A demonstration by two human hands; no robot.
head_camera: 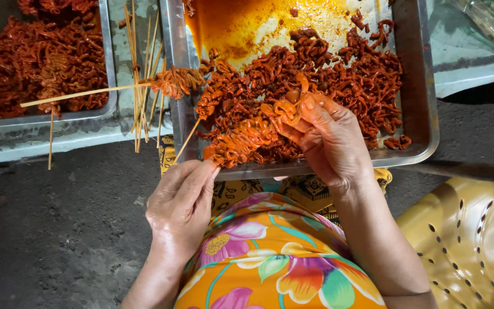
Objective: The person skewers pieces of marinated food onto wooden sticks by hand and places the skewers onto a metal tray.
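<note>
Left hand (pixel 179 203) pinches loaded skewer (pixel 232 143) at lower end; right hand (pixel 327 134) fingers closed on marinated strip (pixel 286 109) at skewer tip, above metal tray (pixel 415 86). Best keep skewer steady, thread strip snug against previous pieces.

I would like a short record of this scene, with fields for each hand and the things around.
left hand: pinches the lower end of a half-loaded skewer
right hand: presses an orange-red marinated strip near the skewer's upper end
front tray: metal, holds marinated strips and orange sauce
second tray: at left, filled with strips
bare sticks: between the trays
finished skewer: lies across the second tray's edge
</note>
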